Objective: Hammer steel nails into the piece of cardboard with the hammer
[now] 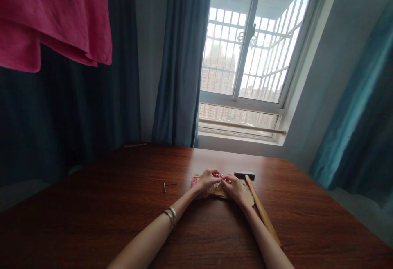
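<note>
A flat, long beige piece (250, 196), shaped like a shoe sole, lies on the table under both hands. Its left end is pink, and a dotted or woven pattern covers part of its top. My left hand (210, 179) is over its left half, fingers bent and pinched together. Over the right half, my right hand (232, 186) also pinches, its fingertips meeting those of the left. Something small and reddish-white shows between the fingertips, too small to make out. Hands and wrists hide much of the piece.
Just right of the piece lies a hammer (262, 209) with a dark head and wooden handle. Two short metal rods (164, 187) rest to the left on the brown table (123, 215). Pink cloth (61, 19) hangs at upper left; curtains and a barred window stand behind.
</note>
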{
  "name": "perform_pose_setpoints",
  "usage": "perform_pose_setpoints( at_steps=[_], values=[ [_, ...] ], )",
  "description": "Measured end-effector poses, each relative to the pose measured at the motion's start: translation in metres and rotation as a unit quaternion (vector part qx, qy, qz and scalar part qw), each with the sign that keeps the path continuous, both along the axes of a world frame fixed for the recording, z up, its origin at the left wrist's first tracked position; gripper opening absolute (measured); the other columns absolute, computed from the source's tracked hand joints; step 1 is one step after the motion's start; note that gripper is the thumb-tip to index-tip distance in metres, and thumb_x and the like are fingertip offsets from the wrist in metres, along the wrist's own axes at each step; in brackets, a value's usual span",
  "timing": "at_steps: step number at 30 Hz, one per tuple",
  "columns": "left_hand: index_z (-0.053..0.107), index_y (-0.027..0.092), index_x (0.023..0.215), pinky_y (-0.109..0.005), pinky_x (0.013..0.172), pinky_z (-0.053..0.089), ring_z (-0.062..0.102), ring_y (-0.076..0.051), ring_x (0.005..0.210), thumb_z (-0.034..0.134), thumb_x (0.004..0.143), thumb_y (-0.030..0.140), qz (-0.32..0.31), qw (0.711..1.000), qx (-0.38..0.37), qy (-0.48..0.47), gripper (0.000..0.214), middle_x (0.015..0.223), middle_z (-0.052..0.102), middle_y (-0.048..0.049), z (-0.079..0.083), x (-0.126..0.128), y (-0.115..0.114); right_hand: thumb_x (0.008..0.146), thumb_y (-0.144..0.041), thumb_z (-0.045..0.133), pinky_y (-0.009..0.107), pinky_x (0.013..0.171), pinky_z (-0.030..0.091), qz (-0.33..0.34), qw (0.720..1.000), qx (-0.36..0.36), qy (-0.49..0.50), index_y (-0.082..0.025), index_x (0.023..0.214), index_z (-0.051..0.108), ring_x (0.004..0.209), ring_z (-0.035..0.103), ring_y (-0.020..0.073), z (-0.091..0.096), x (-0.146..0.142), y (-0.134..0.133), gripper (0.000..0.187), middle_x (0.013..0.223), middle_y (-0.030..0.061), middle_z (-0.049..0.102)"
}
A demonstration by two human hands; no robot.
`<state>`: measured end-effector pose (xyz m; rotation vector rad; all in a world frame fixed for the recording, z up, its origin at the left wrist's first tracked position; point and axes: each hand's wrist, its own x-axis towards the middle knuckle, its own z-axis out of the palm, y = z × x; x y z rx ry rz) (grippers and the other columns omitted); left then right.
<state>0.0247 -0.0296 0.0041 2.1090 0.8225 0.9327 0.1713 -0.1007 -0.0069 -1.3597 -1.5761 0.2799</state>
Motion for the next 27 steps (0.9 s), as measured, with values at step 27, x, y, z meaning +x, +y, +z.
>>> perform_pose_setpoints(
  at_steps=[27],
  values=[
    [0.067,0.010,0.078,-0.020,0.058,0.041,0.056,-0.014,0.065,0.059,0.067,0.028,0.002,1.000,0.005,-0.016,0.023,0.071,0.065,-0.0052,-0.010,0.006,0.002,0.079,-0.023,0.041,0.034,0.078,0.039,-0.206,0.959,-0.118,-0.155,-0.010,0.096,0.061,0.084,0.057,0.0237,0.039,0.062,-0.052,0.029,0.095,0.0174,0.059]
  ],
)
